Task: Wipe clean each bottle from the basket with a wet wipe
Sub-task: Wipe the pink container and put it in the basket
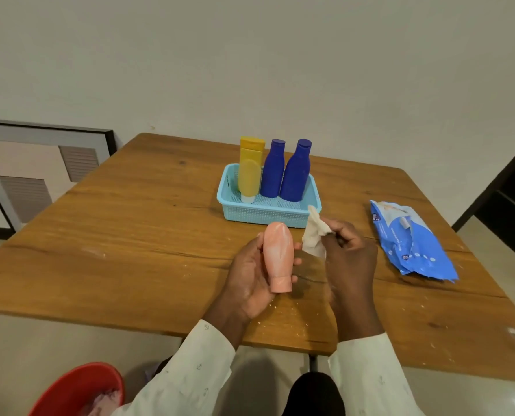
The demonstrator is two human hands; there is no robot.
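The left hand [251,273] grips a smeared pink bottle [278,256] over the table [130,235], the right hand [348,253] pinches the wet wipe [314,235], and three bottles wait in the basket [265,214] at twelve o'clock.

i hold a peach-pink bottle [278,256] above the table, cap end toward me, its rounded bottom pointing away, whitish smears on its side. a crumpled off-white wet wipe [314,234] hangs just to its right, apart from it. behind them the light blue basket [265,216] holds three upright bottles: a yellow tube [249,169] standing on its cap and two dark blue bottles [272,169] [296,172] side by side
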